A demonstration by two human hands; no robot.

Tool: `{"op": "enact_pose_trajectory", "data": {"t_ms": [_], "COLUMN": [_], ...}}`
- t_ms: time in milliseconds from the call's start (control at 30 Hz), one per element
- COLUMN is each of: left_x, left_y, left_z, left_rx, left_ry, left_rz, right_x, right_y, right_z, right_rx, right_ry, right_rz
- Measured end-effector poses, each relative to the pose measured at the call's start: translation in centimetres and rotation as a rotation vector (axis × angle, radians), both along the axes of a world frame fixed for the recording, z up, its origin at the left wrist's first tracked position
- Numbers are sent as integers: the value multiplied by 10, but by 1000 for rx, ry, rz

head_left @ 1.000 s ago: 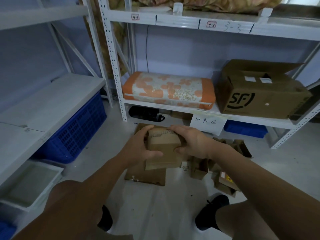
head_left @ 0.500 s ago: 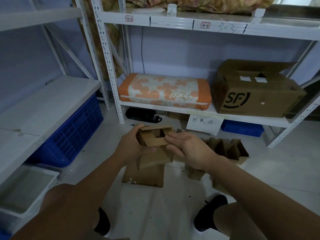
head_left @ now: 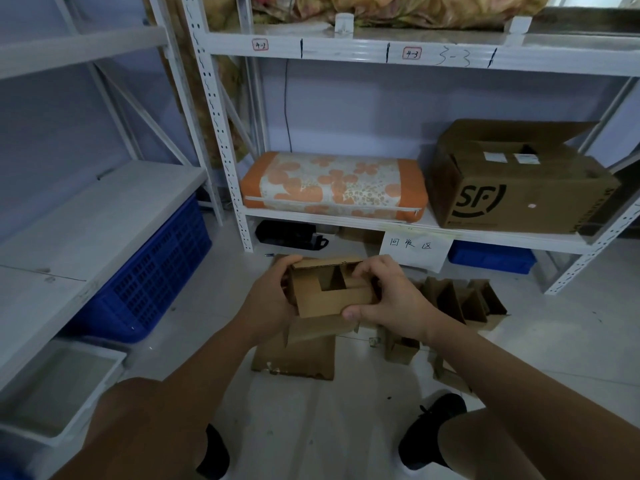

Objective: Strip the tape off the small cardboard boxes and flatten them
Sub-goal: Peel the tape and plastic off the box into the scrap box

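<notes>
Small cardboard box (head_left: 332, 289) now stands open-topped where a second ago it was closed; my left hand (head_left: 268, 301) and right hand (head_left: 388, 299) both clamp it, so flattening should come next

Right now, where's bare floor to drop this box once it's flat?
Bare floor runs between the two shoes, in front of the flattened cardboard. More lies open left of that cardboard, toward the blue crate. To the right it's crowded: small boxes cluster under the shelf. Both hands, left and right, grip the held box.
</notes>
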State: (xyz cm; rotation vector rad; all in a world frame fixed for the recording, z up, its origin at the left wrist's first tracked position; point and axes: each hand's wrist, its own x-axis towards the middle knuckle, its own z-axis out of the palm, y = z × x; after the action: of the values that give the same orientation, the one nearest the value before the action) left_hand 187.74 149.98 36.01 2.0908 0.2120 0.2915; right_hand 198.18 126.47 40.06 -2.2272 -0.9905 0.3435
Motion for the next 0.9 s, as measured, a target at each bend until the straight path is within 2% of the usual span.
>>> {"op": "enact_pose_trajectory", "data": {"t_ms": [100,233,367,500,667,833,900], "left_x": [-2,-2,-3,-5,-11,-12,-11], "left_y": [-2,-4,-7,-8,-9,-5,-6], "left_z": [4,9,15,17,14,17,21], "left_rx": [-65,-194,-276,-255,-105,-23,-48], "left_ry": [-5,-2,-5,-27,-81,-40,-44], "left_rz": [-10,-26,-57,-71,-74,-77,-76], "right_x": [-1,-1,1,2,2,1,1], "right_y": [-2,0,2,2,0,-1,0], "right_z": [-3,-1,4,7,-2,-5,-3], "right_rx": [89,239,288,261,214,190,180], "right_ry": [130,406,496,514,484,431,404], "right_rz": [-61,-28,18,61,62,92,96]}}
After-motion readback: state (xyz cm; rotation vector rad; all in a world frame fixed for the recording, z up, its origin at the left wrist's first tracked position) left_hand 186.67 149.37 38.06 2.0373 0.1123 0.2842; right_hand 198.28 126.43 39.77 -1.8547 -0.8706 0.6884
